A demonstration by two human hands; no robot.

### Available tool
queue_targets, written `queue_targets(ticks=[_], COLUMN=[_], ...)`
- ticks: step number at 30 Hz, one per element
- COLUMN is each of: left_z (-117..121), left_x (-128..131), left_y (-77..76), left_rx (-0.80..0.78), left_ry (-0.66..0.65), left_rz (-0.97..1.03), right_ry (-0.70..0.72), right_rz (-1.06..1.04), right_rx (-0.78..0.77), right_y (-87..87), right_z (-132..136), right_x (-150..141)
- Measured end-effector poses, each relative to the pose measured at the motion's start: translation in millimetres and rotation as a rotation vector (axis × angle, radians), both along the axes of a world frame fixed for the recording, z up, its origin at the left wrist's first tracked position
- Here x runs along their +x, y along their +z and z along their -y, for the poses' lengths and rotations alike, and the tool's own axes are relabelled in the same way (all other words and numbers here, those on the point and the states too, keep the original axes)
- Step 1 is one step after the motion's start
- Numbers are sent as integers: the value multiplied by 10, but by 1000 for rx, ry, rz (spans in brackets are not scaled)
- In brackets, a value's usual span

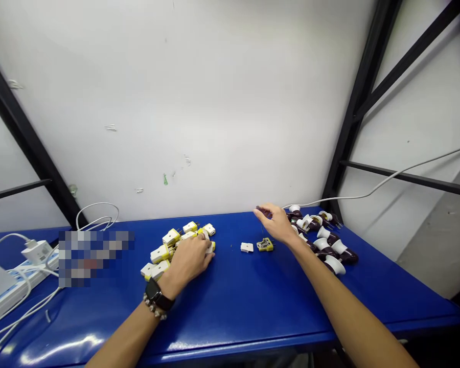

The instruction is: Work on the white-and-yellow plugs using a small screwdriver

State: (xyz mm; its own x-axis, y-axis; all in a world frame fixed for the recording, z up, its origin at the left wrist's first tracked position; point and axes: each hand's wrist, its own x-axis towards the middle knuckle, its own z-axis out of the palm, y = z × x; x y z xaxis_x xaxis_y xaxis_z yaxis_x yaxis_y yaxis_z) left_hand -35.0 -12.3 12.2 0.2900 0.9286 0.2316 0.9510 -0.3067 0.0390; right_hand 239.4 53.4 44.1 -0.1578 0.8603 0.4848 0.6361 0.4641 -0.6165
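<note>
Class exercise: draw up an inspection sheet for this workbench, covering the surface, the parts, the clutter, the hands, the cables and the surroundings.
Surface: glossy blue table.
Parts: pile of white-and-yellow plugs; heap of dark maroon-and-white fittings; between them, an open yellow plug base and a white plug cover.
Clutter: a pixelated patch hides whatever lies left of the plugs.
Hands: left hand on the plugs, wearing a smartwatch; right hand beside the fittings, fingers pinched; anything held is too small to tell.
Cables: power strip with white charger and cords, far left; white cable rising right.
Surroundings: white wall; black steel frame.
</note>
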Motion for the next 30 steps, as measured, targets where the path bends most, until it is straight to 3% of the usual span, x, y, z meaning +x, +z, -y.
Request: queue_targets(ticks=[4,8,12,24,30], left_z=[31,19,83,229,234], left_x=[8,-24,33,209,237], left_y=[-72,-107,-128,-153,-166], left_rx=[-5,-11,-8,-121,-155], left_ry=[-12,-39,-76,-347,-346], left_rz=[23,79,205,587,663], right_ry=[-2,129,229,388,389], right_rz=[-137,-397,-505,-357,-316], right_rx=[45,-12,-82,-133,-90], right_y=[-4,-28,-72,-243,-229], right_z=[75,166,283,526,559], right_x=[-135,-282,-444,-705,-711])
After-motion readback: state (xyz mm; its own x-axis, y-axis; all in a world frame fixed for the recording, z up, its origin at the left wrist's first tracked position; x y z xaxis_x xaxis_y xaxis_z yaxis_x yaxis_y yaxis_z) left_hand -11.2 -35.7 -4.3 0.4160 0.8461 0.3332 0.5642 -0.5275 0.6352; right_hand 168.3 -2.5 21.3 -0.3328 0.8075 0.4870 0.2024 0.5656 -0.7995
